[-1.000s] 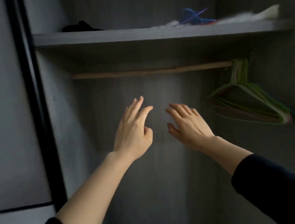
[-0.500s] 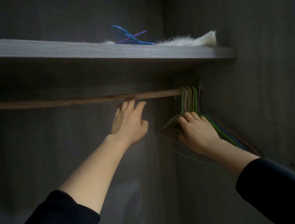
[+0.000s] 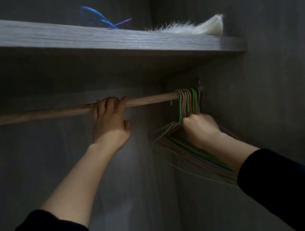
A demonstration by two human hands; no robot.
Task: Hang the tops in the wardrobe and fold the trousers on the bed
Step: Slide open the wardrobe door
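Observation:
I look into a dark grey wardrobe. A wooden rail [image 3: 33, 115] runs across it under a shelf. My left hand [image 3: 110, 123] grips the rail near its middle, fingers curled over the top. A bunch of several thin green, pink and blue hangers [image 3: 188, 100] hangs at the rail's right end. My right hand [image 3: 199, 128] is closed around their necks just below the hooks. The hangers' lower bars fan out under my right forearm. No tops or trousers are in view.
A grey wooden shelf [image 3: 101, 41] sits above the rail. On it lie a blue and purple hanger [image 3: 99, 19] and a white furry item [image 3: 191, 28]. The wardrobe's right side wall [image 3: 277, 82] stands close beside the hangers.
My left hand rose from below the rail and closed over it. My right hand slid up the hangers and clenched around their necks. The view moved closer to the rail.

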